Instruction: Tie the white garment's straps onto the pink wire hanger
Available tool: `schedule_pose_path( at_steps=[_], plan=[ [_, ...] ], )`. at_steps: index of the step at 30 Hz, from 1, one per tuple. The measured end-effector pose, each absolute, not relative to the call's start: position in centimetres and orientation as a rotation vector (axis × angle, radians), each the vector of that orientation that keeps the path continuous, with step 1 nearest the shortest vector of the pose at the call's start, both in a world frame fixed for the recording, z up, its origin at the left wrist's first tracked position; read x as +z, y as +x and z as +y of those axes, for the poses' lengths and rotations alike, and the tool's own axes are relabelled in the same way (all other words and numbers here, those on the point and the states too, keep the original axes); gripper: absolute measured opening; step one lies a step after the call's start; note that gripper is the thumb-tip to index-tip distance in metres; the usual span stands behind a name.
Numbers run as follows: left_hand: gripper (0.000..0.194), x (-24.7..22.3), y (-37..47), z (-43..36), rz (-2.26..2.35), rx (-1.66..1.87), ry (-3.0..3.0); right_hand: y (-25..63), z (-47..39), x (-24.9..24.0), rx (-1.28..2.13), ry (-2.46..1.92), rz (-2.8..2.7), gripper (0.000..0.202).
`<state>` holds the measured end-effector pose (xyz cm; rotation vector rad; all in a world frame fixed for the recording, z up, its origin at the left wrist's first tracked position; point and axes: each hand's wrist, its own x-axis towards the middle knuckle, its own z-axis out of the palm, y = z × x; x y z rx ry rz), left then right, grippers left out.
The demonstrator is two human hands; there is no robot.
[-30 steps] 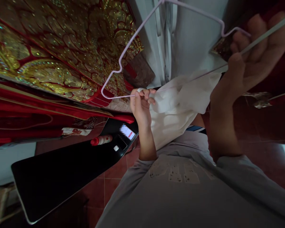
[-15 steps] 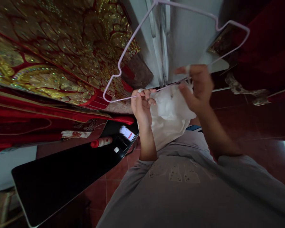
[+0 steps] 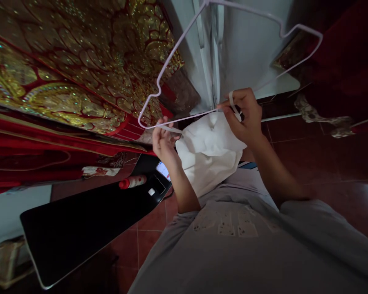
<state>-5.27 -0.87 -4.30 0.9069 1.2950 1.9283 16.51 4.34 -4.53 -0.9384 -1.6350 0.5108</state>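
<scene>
A pale pink wire hanger (image 3: 178, 43) spans the upper middle, its bottom bar running down between my hands. Below the bar hangs a white cloth garment (image 3: 213, 139) with thin white straps. My left hand (image 3: 165, 141) is at the bar's left end, with a strap stretching from its fingers to the garment. My right hand (image 3: 243, 112) pinches the bar near its middle, and a strap loops round its fingers.
Red and gold sequined garments (image 3: 79, 65) fill the upper left. A black table (image 3: 88, 224) at lower left bears a red-capped bottle (image 3: 132, 181), a phone (image 3: 163, 170) and a small white case (image 3: 151, 191). Dark red clothing hangs at the right.
My left hand has moved left along the bar, and a strap now stretches from it. My right hand has moved left and closed on the bar. The white garment has spread and shifted left.
</scene>
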Motion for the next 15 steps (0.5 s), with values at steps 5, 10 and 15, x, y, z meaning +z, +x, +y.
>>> schedule_pose_path(
  at_steps=[5, 10, 15],
  plan=[
    [0.032, -4.1, -7.6, -0.5, 1.636, 2.222, 0.894, 17.8, 4.2, -4.1, 0.503, -0.998, -1.672, 0.021],
    [0.031, -3.0, -8.6, 0.3, 1.615, 2.409, 1.097, 17.9, 4.0, -3.1, 0.435, -0.980, -1.679, 0.009],
    [0.044, -2.1, -8.3, 1.2, 1.447, 2.178, 1.557, 17.7, 3.9, -3.0, 0.350, -0.916, -1.665, 0.009]
  ],
)
